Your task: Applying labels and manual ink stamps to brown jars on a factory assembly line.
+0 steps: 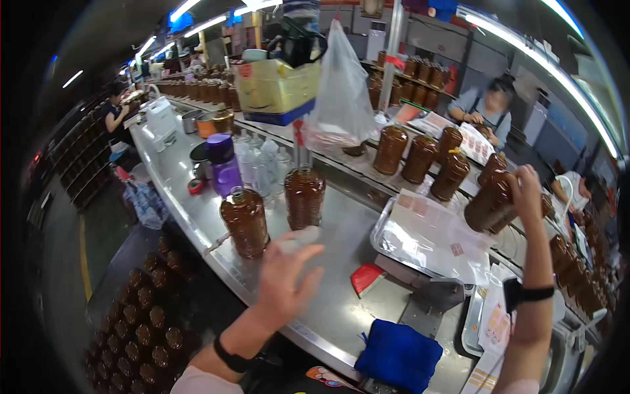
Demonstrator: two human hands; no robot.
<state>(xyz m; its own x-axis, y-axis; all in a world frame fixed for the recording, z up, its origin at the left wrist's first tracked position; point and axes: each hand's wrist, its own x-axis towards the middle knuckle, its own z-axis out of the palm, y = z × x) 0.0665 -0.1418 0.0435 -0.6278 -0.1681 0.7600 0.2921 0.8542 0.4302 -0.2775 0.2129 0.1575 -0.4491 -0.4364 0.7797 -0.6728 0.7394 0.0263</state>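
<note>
My right hand is closed around the top of a brown glass bottle at the right, on the raised shelf's edge. Its fingers partly hide the neck. My left hand is over the steel table, slightly blurred, with thumb and fingers apart and pale coverings on the fingertips. Just beyond it stand two upright brown bottles, one nearer and one farther. The left hand looks close to them, but whether it touches one I cannot tell.
Labels on clear sheets lie in a metal tray beside a red triangular piece and a blue cloth. More brown bottles line the shelf. A plastic bag hangs above. Across the shelf sits a co-worker. Several bottles stand below left.
</note>
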